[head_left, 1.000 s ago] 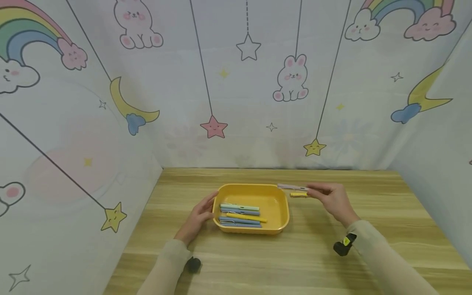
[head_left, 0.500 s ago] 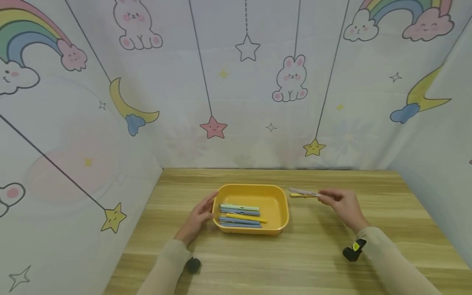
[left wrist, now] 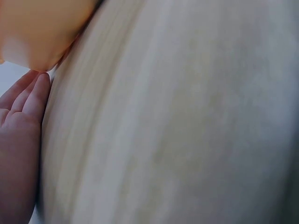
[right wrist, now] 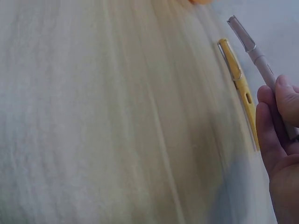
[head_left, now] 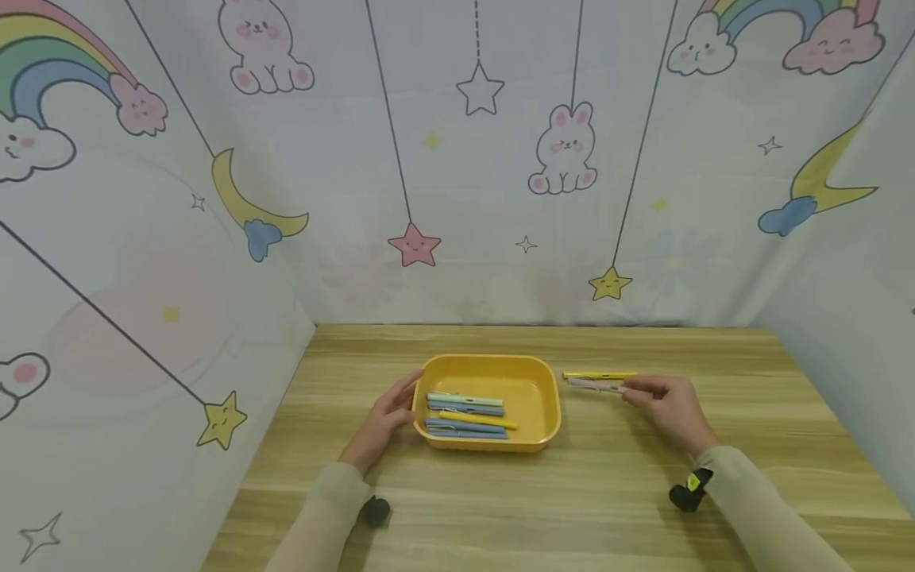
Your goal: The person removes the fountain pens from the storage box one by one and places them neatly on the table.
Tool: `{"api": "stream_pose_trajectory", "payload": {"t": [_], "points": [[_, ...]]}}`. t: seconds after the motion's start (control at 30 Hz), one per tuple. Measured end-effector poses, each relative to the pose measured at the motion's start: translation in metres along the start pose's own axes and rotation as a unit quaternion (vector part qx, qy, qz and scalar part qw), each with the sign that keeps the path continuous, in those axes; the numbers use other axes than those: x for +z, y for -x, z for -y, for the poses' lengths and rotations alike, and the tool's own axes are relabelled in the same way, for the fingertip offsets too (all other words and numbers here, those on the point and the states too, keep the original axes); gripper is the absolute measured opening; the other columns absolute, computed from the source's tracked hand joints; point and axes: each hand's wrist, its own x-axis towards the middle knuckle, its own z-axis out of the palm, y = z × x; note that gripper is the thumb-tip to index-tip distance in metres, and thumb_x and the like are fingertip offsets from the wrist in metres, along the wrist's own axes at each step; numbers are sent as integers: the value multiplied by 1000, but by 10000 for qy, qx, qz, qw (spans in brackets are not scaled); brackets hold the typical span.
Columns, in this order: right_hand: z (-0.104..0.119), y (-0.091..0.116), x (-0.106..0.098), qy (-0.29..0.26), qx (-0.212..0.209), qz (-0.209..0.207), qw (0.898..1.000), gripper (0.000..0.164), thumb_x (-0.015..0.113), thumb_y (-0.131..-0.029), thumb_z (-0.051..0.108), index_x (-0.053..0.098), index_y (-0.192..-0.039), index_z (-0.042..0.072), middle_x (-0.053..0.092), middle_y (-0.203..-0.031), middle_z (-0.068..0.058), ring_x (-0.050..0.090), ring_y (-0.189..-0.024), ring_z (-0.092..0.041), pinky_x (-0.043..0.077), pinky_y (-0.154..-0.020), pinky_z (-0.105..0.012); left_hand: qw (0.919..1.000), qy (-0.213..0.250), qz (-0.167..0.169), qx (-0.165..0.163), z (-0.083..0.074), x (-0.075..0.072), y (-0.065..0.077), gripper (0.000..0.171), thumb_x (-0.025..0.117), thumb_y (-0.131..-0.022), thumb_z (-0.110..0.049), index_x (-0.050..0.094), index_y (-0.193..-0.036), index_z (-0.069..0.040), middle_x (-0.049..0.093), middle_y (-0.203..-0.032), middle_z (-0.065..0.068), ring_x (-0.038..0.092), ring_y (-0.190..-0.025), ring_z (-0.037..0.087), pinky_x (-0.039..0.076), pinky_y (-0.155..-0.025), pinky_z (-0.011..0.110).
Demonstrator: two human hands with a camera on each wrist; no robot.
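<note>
1. The pale lilac pen (head_left: pixel 592 385) is right of the tray, its clip end pointing left; whether it touches the worktop I cannot tell.
2. The right hand (head_left: pixel 665 403) pinches its right end between thumb and fingers.
3. A yellow pen (head_left: pixel 600 375) lies just beyond it on the far side, roughly parallel.
4. Left of both stands the yellow tray (head_left: pixel 532 393), holding a light green pen (head_left: pixel 468 400), three blue pens (head_left: pixel 479 411) and a second yellow pen (head_left: pixel 486 422).
5. The left hand (head_left: pixel 386 417) rests extended fingers against the tray's left side.
6. Everything is on the wood-grain worktop (head_left: pixel 500 508), before a cartoon-printed backdrop (head_left: pixel 343 159).
</note>
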Motion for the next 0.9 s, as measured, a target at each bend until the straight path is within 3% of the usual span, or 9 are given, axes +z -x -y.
{"api": "stream_pose_trajectory", "payload": {"t": [0.23, 0.5, 0.67, 0.9], "points": [[-9, -4, 6, 408, 22, 75, 9991, 27, 77, -97, 26, 81, -117, 8, 77, -120, -13, 66, -114, -25, 52, -80, -17, 10000, -20, 2, 19, 0, 0, 0, 73, 57, -96, -1, 41, -162, -28, 36, -169, 6, 33, -156, 32, 23, -126, 54], [-17, -7, 12, 705, -300, -34, 9971, 21, 79, -94, 18, 82, -113, 8, 78, -116, -13, 70, -105, -22, 53, -78, -18, 10000, 41, 15, 36, -2, 1, 0, 72, 57, -96, -1, 42, -162, -26, 38, -168, 7, 34, -155, 31, 24, -125, 52], [-18, -9, 14, 874, -620, -123, 9942, 19, 81, -92, 13, 82, -110, 7, 79, -111, -13, 73, -103, -30, 56, -79, -22, 10000, 54, 1, 38, -1, 1, -1, 72, 58, -96, -2, 42, -162, -27, 37, -169, 5, 33, -156, 31, 24, -126, 51], [-19, -10, 17, 1130, -1038, -142, 9881, 17, 81, -90, 5, 83, -107, 5, 80, -106, -12, 75, -103, -36, 60, -89, -50, 10000, 39, -21, 8, -1, 1, -1, 72, 57, -96, -1, 42, -162, -27, 36, -169, 4, 34, -156, 30, 24, -126, 50]]}}
